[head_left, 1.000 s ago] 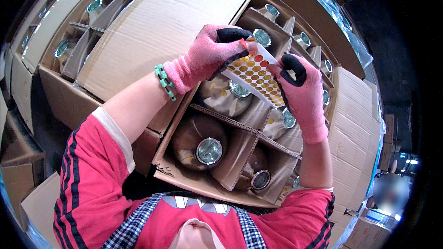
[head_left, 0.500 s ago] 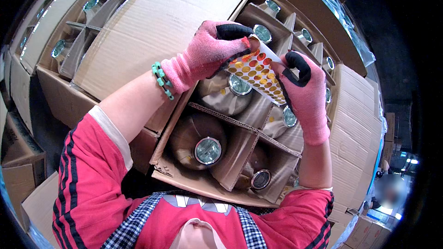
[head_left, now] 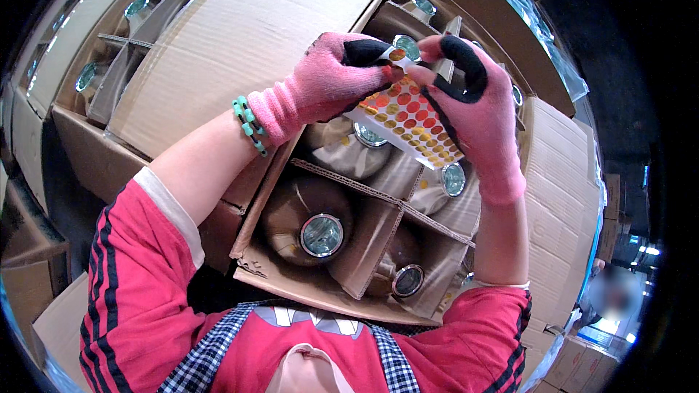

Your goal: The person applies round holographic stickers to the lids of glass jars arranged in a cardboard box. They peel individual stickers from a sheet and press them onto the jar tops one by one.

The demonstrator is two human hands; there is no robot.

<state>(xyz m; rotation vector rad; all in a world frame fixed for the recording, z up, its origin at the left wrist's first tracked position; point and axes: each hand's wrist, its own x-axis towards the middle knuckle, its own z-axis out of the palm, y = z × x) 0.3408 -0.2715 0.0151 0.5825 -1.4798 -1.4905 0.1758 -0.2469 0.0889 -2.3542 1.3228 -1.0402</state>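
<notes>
My left hand [head_left: 331, 76], in a pink glove with dark fingers, is closed on the upper left corner of a sticker sheet [head_left: 413, 120]. The sheet is white with rows of round gold and orange-red stickers. My right hand [head_left: 477, 94], gloved alike, is curved at the sheet's upper edge, close to my left fingertips. Its thumb and index finger are apart, the thumb tip against the sheet; its other fingers are mostly hidden. Below the sheet, a brown rounded vessel [head_left: 302, 207] with a shiny, silver-rimmed round top [head_left: 322, 235] stands in a divided cardboard box [head_left: 251, 247].
Cardboard dividers [head_left: 368, 247] separate several similar vessels in the box. A large cardboard flap [head_left: 233, 44] lies to the left, another flap [head_left: 553, 196] to the right. More vessels [head_left: 137, 7] stand in a box at the far left. Someone blurred [head_left: 611, 295] is in the right background.
My right hand has moved up and left along the sheet to its upper edge, beside my left fingertips. The sheet's upper part has bent, and its lower right corner has shifted right.
</notes>
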